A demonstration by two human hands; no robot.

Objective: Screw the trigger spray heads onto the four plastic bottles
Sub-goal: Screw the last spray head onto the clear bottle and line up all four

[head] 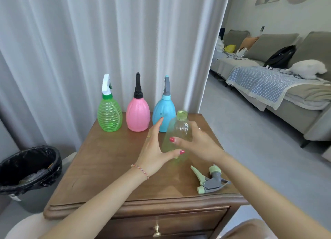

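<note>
Fingers of the right hand (198, 144) grip the clear yellow-green plastic bottle (176, 135); the left hand (154, 149), spread wide, touches its side.

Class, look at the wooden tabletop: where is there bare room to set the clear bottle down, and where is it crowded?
Bare room: the left half of the tabletop, between the green bottle and the front edge. Crowded: the back edge, with green, pink bottle and blue bottle in a row, and the front right corner, where the loose spray head lies.
</note>
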